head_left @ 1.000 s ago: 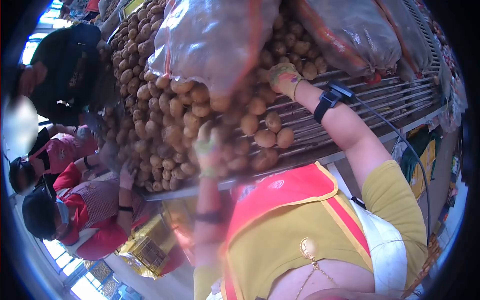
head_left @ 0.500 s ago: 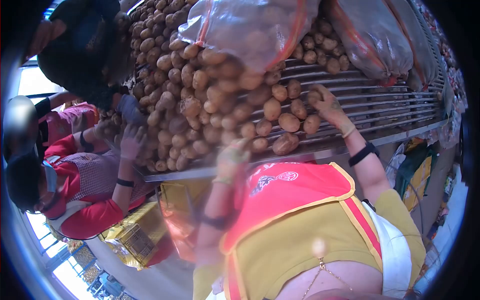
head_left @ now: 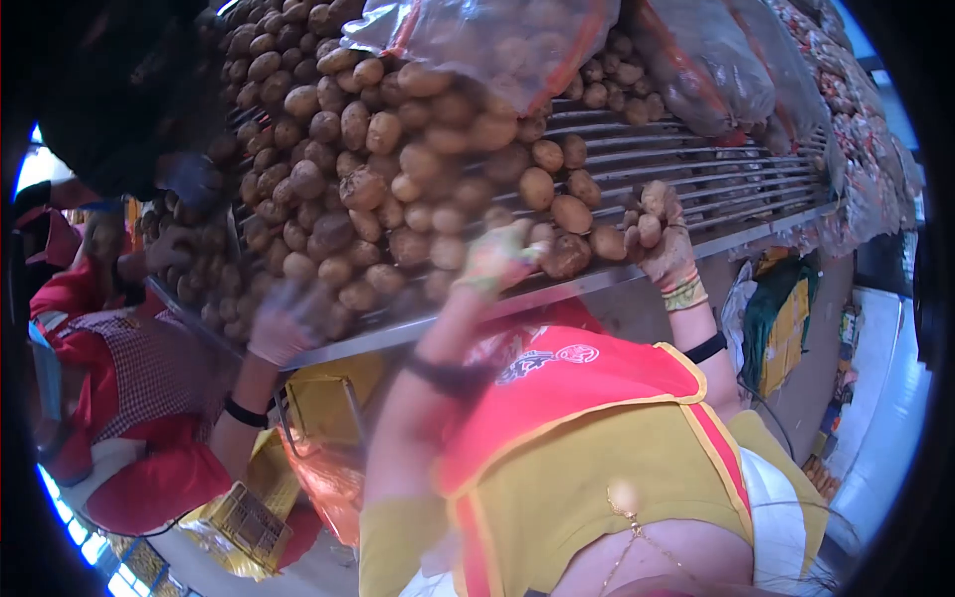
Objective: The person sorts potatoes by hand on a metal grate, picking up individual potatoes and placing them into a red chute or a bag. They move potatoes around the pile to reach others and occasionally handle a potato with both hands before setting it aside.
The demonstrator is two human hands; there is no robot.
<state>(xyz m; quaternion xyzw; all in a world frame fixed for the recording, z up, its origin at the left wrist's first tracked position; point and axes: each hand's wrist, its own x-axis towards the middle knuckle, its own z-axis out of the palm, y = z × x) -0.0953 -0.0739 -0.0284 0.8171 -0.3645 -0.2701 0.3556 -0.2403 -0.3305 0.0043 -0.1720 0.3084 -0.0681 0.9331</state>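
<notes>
Many brown potatoes (head_left: 364, 187) lie heaped on a slatted metal table (head_left: 741, 194). My left hand (head_left: 497, 257), in a thin glove and smeared by motion, is at the heap's near edge. Its fingertips are right at a small potato (head_left: 541, 237). My right hand (head_left: 671, 257), also gloved, is turned up over the table's front edge. It is closed around a few small potatoes (head_left: 652, 199), which show above and between its fingers. Several loose potatoes, such as a rounded one (head_left: 571, 214), lie on the slats between my hands.
A mesh sack of potatoes (head_left: 497, 45) lies behind the heap, with another sack (head_left: 696, 75) to its right. A person in a checked apron (head_left: 124, 368) works at the left, one blurred hand (head_left: 284, 323) at the potatoes. Below stands a yellow crate (head_left: 244, 522).
My right hand has turned over and come nearer, now with potatoes in it. My left hand has moved right toward the loose potatoes. The whole view has shifted a little.
</notes>
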